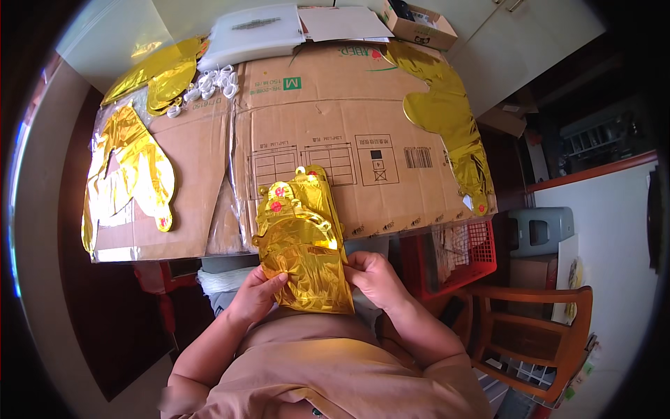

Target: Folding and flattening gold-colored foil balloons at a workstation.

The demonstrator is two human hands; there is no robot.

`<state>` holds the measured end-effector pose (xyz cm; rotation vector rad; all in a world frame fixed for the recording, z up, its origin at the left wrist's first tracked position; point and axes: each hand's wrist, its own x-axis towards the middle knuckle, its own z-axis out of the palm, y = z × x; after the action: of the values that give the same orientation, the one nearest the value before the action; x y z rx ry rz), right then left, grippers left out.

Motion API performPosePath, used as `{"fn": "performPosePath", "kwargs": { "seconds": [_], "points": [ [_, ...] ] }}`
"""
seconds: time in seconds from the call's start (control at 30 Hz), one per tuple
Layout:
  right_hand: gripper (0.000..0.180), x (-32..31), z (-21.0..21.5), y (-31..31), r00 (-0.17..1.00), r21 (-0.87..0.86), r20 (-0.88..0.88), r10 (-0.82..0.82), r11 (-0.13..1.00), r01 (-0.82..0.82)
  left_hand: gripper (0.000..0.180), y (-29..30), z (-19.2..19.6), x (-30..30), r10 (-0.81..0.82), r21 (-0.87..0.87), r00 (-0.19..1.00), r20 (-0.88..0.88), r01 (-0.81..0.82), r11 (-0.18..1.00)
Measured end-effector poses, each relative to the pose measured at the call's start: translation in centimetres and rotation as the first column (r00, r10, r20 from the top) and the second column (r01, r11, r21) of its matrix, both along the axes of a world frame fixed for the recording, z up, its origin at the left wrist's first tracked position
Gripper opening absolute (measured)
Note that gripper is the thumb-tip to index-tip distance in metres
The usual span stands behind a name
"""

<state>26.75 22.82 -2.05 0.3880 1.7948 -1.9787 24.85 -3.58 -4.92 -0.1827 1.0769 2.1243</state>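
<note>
I hold a stack of flat gold foil balloons (303, 241) upright in front of me, its lower end between both hands. My left hand (255, 297) grips the stack's lower left edge. My right hand (373, 276) pinches the lower right edge. The stack's top, with small red marks, rests on the flattened cardboard box (335, 119) that covers the table.
More gold foil balloons lie on the cardboard at left (132, 171), back left (157, 77) and right (453, 119). White plastic clips (209, 84) and a white bag (255, 35) sit at the back. A red crate (464, 255) and a wooden chair (534, 335) stand to my right.
</note>
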Motion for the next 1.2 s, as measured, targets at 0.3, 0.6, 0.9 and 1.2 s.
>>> {"fn": "performPosePath", "kwargs": {
  "seconds": [0.3, 0.6, 0.9, 1.2],
  "points": [
    [0.015, 0.2, -0.7, -0.8, 0.997, 0.045, -0.064, -0.044, 0.998, 0.047, 0.021, 0.1, 0.9, -0.1, -0.039, -0.111, 0.991, -0.126, 0.025, 0.993],
    [0.037, -0.2, 1.7, -1.5, 0.943, -0.198, -0.288, -0.166, 0.974, 0.111, 0.058, 0.8, 6.6, -0.6, 0.009, -0.259, 0.903, -0.430, -0.133, 0.957],
    [0.035, -10.0, 1.9, 0.1, 0.853, 0.323, -0.520, -0.042, 0.915, 0.242, 0.087, 3.6, 9.5, -9.2, -0.041, -0.472, 0.869, -0.493, -0.228, 0.851],
    [0.022, -12.1, 2.7, 2.0, 0.969, 0.170, -0.235, 0.079, 0.985, -0.038, 0.078, 3.2, 8.0, -9.6, 0.017, -0.445, 0.862, -0.506, -0.278, 0.851]
  ]
}}
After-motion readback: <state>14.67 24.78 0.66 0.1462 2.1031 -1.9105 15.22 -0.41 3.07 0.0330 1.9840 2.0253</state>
